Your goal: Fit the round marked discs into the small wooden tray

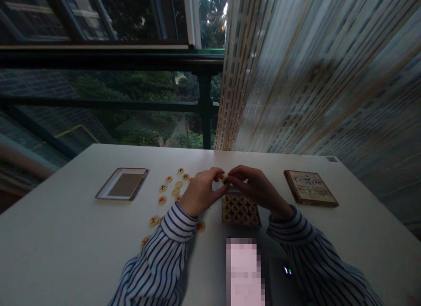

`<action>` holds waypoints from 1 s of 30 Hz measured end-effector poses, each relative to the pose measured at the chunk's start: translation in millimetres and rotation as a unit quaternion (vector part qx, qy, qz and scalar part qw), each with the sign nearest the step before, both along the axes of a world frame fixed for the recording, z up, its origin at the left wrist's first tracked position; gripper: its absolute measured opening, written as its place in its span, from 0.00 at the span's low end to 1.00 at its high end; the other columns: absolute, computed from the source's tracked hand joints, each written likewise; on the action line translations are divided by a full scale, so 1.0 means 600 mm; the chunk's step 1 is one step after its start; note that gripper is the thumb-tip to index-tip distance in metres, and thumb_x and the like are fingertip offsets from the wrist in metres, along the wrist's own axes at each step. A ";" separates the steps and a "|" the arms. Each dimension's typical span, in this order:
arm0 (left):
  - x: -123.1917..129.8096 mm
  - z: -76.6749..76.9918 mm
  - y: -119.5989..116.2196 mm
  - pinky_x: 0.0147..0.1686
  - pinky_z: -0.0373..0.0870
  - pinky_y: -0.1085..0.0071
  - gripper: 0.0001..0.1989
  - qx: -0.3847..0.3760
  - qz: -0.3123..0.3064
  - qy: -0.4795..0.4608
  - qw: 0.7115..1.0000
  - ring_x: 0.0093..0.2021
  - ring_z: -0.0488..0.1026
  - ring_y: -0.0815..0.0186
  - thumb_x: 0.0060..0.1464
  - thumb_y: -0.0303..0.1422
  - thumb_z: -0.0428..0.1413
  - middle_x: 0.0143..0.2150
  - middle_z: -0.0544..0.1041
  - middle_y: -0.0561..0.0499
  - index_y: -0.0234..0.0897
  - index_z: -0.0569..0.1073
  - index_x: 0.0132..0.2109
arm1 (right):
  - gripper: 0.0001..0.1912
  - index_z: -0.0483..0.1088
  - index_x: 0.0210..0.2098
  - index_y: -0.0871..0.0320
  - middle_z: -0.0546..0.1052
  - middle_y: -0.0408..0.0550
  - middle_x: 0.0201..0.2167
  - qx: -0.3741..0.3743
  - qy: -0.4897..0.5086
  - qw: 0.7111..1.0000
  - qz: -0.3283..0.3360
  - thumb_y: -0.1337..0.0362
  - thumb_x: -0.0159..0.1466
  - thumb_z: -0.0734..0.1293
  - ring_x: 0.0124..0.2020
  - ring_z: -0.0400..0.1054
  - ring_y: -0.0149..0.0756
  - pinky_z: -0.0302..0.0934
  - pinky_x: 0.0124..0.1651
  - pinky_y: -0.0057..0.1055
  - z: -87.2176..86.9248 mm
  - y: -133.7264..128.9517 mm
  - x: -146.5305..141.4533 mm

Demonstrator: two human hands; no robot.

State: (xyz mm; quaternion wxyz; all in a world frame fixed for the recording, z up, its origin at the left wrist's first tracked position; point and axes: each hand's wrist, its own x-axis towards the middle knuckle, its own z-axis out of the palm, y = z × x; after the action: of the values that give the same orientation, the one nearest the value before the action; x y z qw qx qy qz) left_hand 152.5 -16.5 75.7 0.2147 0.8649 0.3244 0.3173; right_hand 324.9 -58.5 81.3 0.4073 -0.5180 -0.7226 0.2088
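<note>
Between the fingertips of my left hand [203, 190] and my right hand [255, 184] is a small round Chinese chess piece [225, 179]. Both hands pinch it, raised over the far edge of a small box [241, 225]. Rows of round chess pieces [243, 208] with dark characters lie face up inside that box; its far part is hidden by my hands. Left of it, loose pieces [162, 188] are scattered on the white table, some marked red, some dark, a couple plain side up. My left forearm covers part of this group.
A shallow open tray [126, 185] lies at the left, and a flat printed box or lid [311, 188] at the right. Near me are a pixelated pink rectangle [245, 271] and a dark device with lit digits [287, 271]. Window and curtain [283, 78] stand behind the table [66, 236].
</note>
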 end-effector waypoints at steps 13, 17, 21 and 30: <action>0.000 0.000 0.006 0.35 0.70 0.70 0.15 -0.287 -0.056 -0.149 0.945 0.34 0.74 0.68 0.47 0.34 0.57 0.33 0.76 0.50 0.35 0.67 0.43 | 0.08 0.70 0.35 0.59 0.76 0.45 0.28 0.004 0.028 0.999 -0.027 0.61 0.59 0.63 0.27 0.68 0.29 0.61 0.32 0.26 0.002 0.000 -0.004; -0.001 0.002 0.008 0.30 0.70 0.72 0.16 -0.302 -0.048 -0.156 0.939 0.31 0.73 0.68 0.47 0.35 0.57 0.32 0.76 0.50 0.35 0.67 0.43 | 0.08 0.70 0.35 0.59 0.76 0.45 0.29 0.009 0.017 1.000 -0.024 0.61 0.60 0.63 0.28 0.68 0.29 0.61 0.32 0.26 0.005 0.000 -0.003; -0.003 0.001 0.011 0.27 0.69 0.74 0.16 -0.316 -0.046 -0.165 0.933 0.30 0.73 0.69 0.47 0.35 0.57 0.32 0.76 0.49 0.34 0.67 0.42 | 0.08 0.69 0.34 0.59 0.76 0.46 0.29 0.001 0.020 1.000 -0.017 0.61 0.60 0.63 0.29 0.68 0.30 0.61 0.33 0.27 0.007 -0.001 -0.003; -0.004 0.008 0.012 0.26 0.70 0.74 0.14 -0.329 -0.020 -0.166 0.929 0.30 0.73 0.69 0.46 0.33 0.58 0.33 0.77 0.48 0.33 0.69 0.41 | 0.09 0.69 0.35 0.59 0.76 0.47 0.29 -0.002 0.030 1.000 -0.006 0.60 0.60 0.63 0.29 0.68 0.30 0.62 0.32 0.27 0.006 -0.002 -0.003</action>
State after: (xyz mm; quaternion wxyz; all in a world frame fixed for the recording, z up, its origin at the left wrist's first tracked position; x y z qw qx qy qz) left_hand 149.9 -9.2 80.4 0.5444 0.6871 0.3525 0.3276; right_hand 323.2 -59.5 85.2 0.4287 -0.5167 -0.7066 0.2235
